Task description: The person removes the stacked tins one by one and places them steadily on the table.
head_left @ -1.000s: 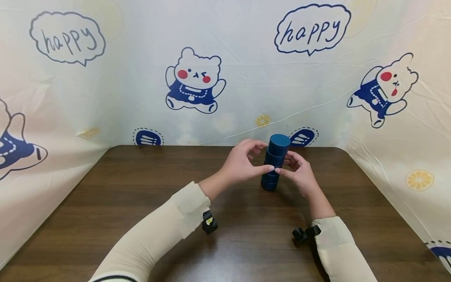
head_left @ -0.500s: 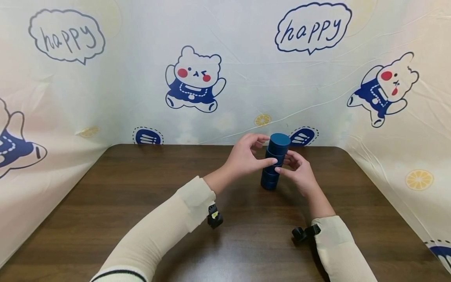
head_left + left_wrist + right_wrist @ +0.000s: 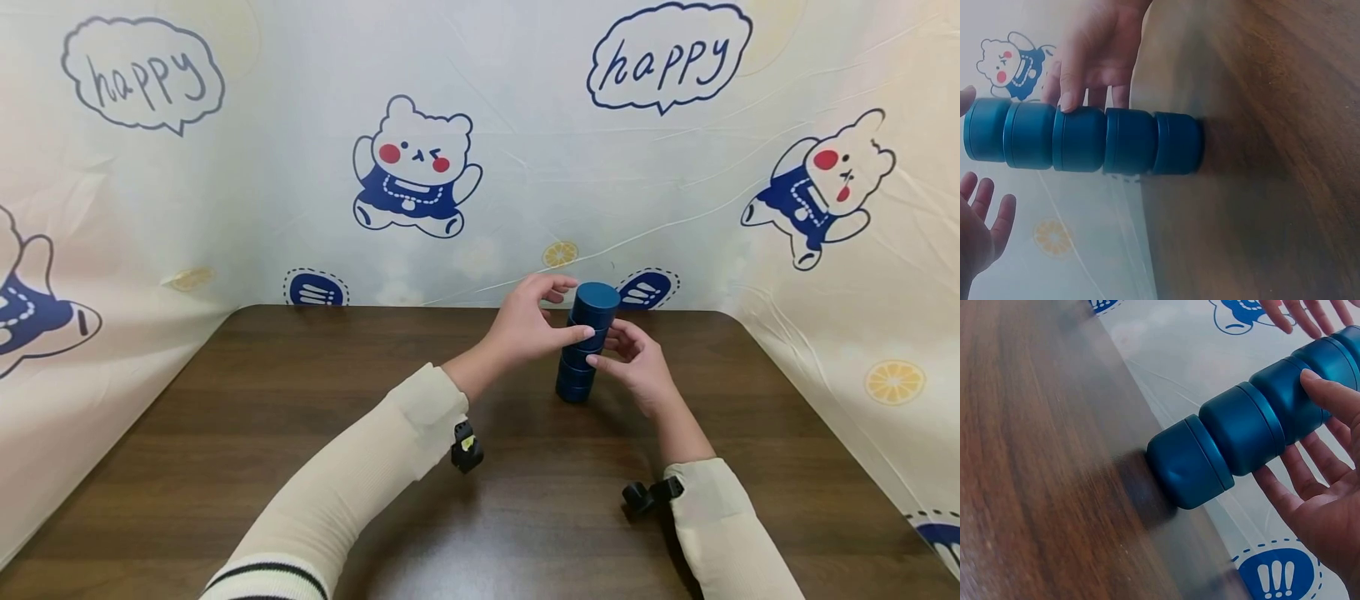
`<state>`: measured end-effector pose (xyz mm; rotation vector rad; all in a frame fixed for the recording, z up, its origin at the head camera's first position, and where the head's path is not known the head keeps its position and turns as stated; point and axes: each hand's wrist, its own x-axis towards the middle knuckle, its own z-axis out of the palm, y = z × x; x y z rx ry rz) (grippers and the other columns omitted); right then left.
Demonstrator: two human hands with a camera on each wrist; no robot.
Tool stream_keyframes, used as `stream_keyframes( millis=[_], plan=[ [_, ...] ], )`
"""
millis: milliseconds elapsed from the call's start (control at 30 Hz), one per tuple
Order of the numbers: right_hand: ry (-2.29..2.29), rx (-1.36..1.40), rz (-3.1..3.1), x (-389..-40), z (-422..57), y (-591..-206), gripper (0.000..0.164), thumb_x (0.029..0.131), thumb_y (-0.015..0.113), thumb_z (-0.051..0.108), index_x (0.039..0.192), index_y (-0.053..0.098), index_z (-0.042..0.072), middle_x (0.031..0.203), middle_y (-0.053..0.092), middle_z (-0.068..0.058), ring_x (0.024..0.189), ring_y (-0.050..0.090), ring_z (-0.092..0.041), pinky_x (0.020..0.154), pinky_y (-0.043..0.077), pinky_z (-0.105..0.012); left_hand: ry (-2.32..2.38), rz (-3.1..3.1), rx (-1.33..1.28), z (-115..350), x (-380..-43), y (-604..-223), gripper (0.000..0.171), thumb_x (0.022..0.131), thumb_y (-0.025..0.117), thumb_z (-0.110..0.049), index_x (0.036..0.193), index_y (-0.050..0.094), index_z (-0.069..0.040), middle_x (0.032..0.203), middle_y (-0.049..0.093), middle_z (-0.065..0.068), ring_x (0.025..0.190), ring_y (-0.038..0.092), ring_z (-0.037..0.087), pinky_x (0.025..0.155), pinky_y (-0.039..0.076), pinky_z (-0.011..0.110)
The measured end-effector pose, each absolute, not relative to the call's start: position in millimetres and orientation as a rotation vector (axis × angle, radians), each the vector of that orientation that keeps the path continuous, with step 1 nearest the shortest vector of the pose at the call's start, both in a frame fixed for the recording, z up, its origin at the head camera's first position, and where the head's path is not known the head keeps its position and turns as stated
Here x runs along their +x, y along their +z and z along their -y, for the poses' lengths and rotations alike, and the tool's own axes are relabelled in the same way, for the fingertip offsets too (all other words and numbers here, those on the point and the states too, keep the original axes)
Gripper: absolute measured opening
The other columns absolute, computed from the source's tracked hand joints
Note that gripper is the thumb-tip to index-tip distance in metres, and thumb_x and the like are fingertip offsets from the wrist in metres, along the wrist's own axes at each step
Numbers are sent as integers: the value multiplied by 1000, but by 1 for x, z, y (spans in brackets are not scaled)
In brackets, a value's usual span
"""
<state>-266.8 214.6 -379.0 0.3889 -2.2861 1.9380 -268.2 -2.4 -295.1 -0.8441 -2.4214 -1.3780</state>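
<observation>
Several blue round tins (image 3: pixel 576 358) stand in one upright stack on the table. My right hand (image 3: pixel 637 371) grips the stack around its middle: in the right wrist view the thumb (image 3: pixel 1329 394) lies on a middle tin (image 3: pixel 1288 394), with the fingers on the other side. Beside the upper tins is my left hand (image 3: pixel 525 325), its thumb across the front near the top tin (image 3: pixel 597 302). The left wrist view shows the left hand's fingers (image 3: pixel 1000 228) spread and apart from the tins; whether its thumb touches is hard to tell.
A brown wooden table (image 3: pixel 315 467) lies below, its back edge just behind the stack. Behind and at both sides hangs a pale sheet (image 3: pixel 525 167) printed with bears and the word "happy". A small black camera (image 3: pixel 467 447) sits on the left wrist.
My left hand has slid up along the stack, from the middle tins toward the top one, and slightly right. The right hand and the tins stay where they were.
</observation>
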Motion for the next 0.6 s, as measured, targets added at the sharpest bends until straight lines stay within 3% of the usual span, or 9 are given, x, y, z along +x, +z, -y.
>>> stream_keyframes(
  millis=[267, 600],
  plan=[
    [1939, 390, 2285, -267, -214, -379, 57, 87, 75, 10, 137, 48, 6, 125, 58, -8, 114, 53, -21, 110, 34, -50, -1399, 2476, -816, -3, -277, -293, 62, 79, 82, -35, 132, 57, -17, 130, 56, 4, 115, 57, 24, 85, 54, 28],
    [1927, 389, 2294, -269, -216, -381, 57, 87, 75, 12, 137, 49, 9, 126, 58, -7, 114, 53, -20, 110, 33, -52, -1406, 2434, -842, -10, -286, -298, 60, 78, 83, -34, 129, 59, -15, 125, 59, 3, 108, 58, 15, 82, 54, 25]
  ],
)
